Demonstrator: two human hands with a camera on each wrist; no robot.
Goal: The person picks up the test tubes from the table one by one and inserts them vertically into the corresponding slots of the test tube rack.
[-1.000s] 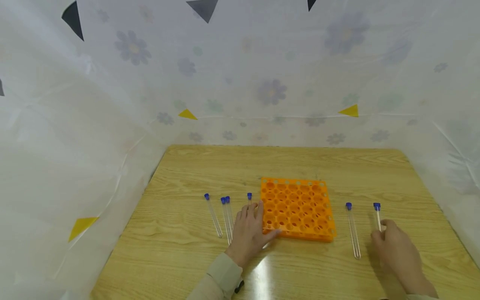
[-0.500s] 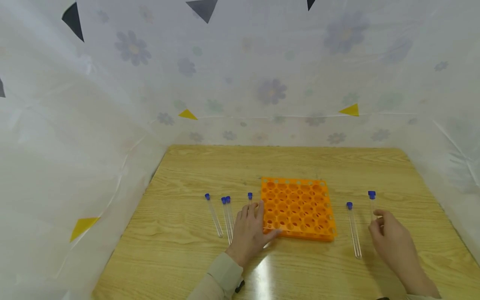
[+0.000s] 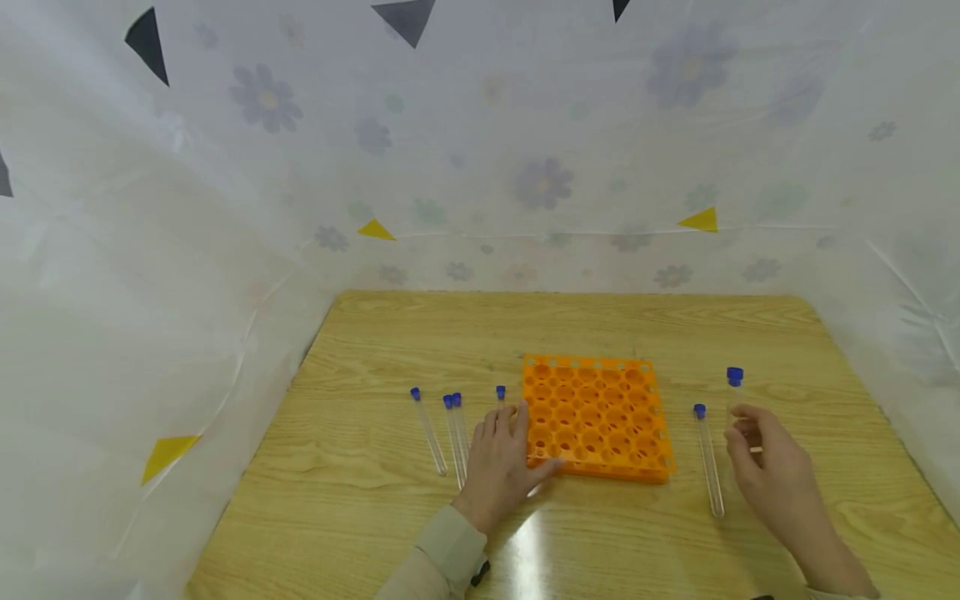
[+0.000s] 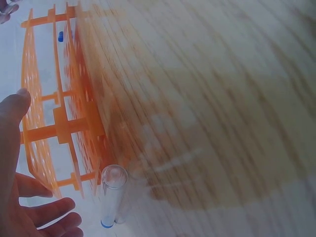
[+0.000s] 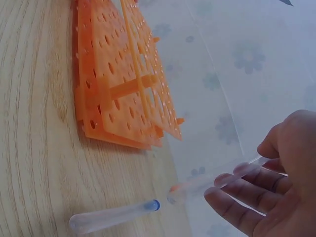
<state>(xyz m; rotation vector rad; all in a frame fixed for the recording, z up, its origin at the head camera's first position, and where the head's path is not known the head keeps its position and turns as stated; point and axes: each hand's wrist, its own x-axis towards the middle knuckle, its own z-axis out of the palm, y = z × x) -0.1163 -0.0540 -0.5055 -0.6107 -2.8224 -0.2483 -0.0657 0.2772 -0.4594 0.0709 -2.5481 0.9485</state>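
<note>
My right hand (image 3: 776, 479) pinches a clear test tube (image 3: 734, 392) with a blue cap, lifted off the table. In the right wrist view the held tube (image 5: 195, 188) runs out past the fingers, its rounded end pointing away from the hand. Resting against the near left corner of the orange test tube rack (image 3: 588, 417) is my left hand (image 3: 495, 467), thumb on the front edge and straight index finger along the left side. The rack's visible holes contain no tubes. Another blue-capped tube (image 3: 709, 467) lies between rack and right hand.
Left of the rack lie several capped tubes (image 3: 429, 433) on the wood-grain table (image 3: 330, 500). One of them, with a blue cap (image 3: 501, 392), is partly hidden by the left hand. White patterned sheeting (image 3: 480, 167) encloses the back and sides.
My right hand has raised the test tube from the table and moved it slightly left and away from me. The left hand and the rack have stayed put.
</note>
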